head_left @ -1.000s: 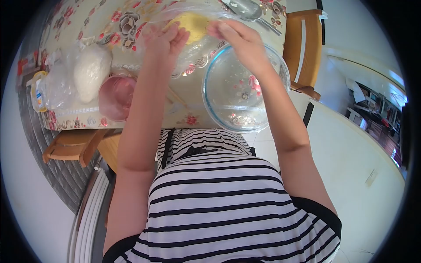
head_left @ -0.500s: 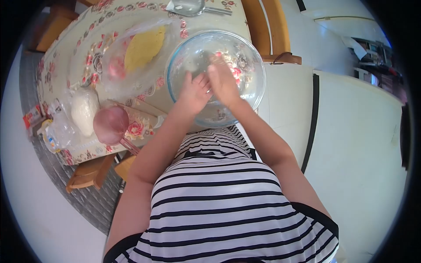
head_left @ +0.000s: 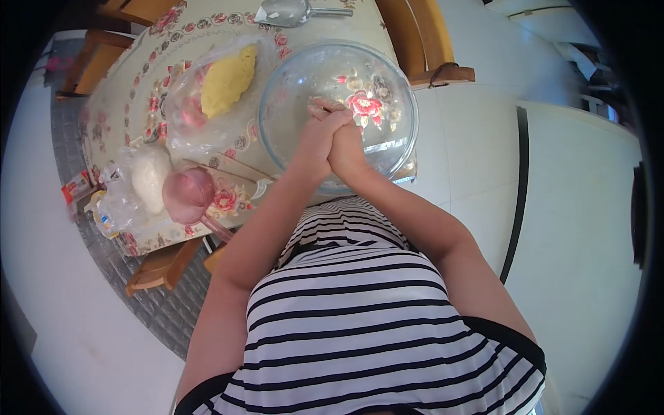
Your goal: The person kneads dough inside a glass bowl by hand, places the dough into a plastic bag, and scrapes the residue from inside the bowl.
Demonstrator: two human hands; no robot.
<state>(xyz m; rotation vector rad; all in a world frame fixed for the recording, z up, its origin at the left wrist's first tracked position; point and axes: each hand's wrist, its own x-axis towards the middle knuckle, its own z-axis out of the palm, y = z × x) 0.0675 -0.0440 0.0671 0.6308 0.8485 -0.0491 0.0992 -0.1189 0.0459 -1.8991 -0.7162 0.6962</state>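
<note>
My left hand [head_left: 317, 145] and my right hand [head_left: 348, 149] are clasped together above a large clear glass bowl [head_left: 277, 76], fingers closed around each other. Pale residue shows on the fingers at the far end of the clasp. Whether anything small lies between the palms is hidden. Through the glass, the tablecloth's red flower is visible. Left of the bowl a flattened yellow dough piece [head_left: 228, 81] rests on clear plastic wrap [head_left: 187, 124]. A pink ladle-like scoop [head_left: 190, 194] lies nearer me, beside a plastic-wrapped white dough lump [head_left: 151, 181].
A metal scoop [head_left: 285, 12] lies at the table's far side. Pale sticks [head_left: 232, 168] are between the pink scoop and the bowl. Crumpled plastic packaging [head_left: 117, 207] sits near the left corner of the flowered tablecloth [head_left: 131, 104]. A wooden chair [head_left: 422, 41] stands at the right edge.
My hands were blurred and slightly apart over the bowl, with the left fingers spread. Now they are joined and closed around each other. The whole view has shifted slightly.
</note>
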